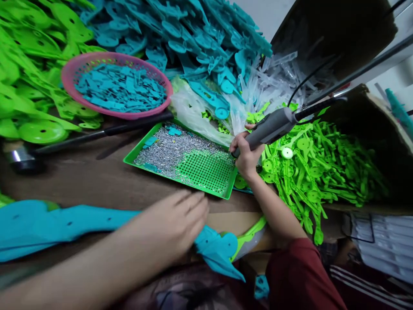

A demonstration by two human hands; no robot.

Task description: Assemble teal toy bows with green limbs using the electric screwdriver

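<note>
My left hand (177, 221) lies over a long blue plastic part (93, 218) near the table's front edge, its fingers together and curled over the part. A pointed blue end shows past my fingertips, with a lime green part (250, 234) beside it. In my right hand (248, 157) is a grey electric screwdriver (274, 127), its cable running to the upper right. The fingers wrap round its body, above the right end of a green perforated tray (206, 170). Small silver screws (164, 153) and a few blue scraps lie mostly in the tray's left half.
A pink basket (118, 113) of small blue pieces stands behind the tray. A hammer (22, 159) lies at the left. Piles of green parts (38, 86), blue parts (180, 34), clear strips (274, 77) and lime parts (316, 163) surround the table. A cardboard box (380, 112) is at right.
</note>
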